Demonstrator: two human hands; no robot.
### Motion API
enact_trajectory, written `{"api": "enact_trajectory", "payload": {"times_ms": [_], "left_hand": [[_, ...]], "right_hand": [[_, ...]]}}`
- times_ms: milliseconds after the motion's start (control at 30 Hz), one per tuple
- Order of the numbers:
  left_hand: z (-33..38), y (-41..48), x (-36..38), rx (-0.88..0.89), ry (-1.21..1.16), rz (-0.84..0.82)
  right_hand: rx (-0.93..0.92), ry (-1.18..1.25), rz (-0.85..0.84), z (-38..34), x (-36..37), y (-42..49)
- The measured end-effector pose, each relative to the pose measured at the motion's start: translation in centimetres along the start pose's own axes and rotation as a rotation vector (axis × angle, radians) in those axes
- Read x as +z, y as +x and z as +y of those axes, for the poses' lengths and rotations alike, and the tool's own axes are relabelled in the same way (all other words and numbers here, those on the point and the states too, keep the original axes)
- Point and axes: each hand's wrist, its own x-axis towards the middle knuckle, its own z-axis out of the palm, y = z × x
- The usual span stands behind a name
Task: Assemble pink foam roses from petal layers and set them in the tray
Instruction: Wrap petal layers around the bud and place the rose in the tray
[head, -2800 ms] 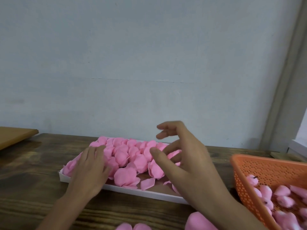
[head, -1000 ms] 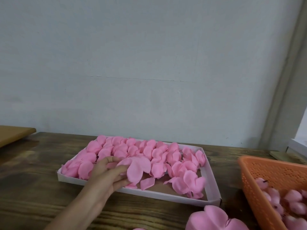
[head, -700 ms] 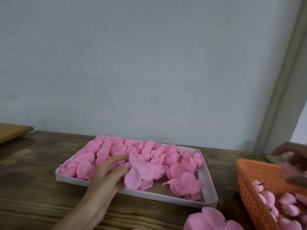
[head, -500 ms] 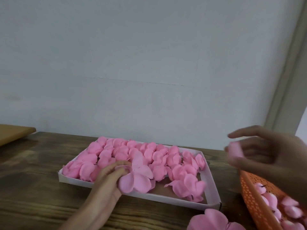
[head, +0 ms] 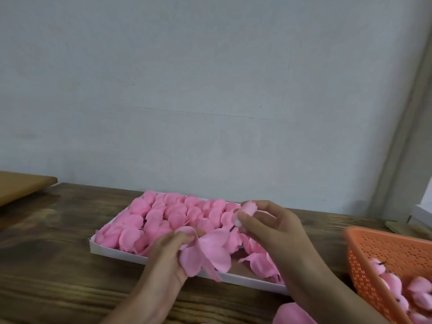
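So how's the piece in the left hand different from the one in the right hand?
The petal layer in the left hand is wide, flat and floppy; the bud in the right hand is small, tight and rounded, with a dark stem poking out. Both are pink and held over the tray.

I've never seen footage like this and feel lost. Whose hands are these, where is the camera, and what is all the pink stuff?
There is no machine: a person wears a camera on the head, looking forward and down at their own hands. The left hand holds a flat pink petal layer. The right hand pinches a small rosebud core in its fingers. On the wooden table lies a white tray filled with pink foam pieces. At the right, an orange basket holds more buds.
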Motion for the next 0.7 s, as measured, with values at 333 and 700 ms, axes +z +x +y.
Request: {"api": "enact_trajectory", "payload": {"times_ms": [333, 700], "left_hand": [[-1.4, -0.9, 0.5, 0.133, 0.366, 0.216], [-2.1, -1.6, 1.4, 0.251, 0.406, 0.235]], "right_hand": [[-0.368, 0.005, 0.044, 4.3, 0.9, -0.4], [-0.357, -0.049, 0.072, 5.2, 0.5, 0.1]]}}
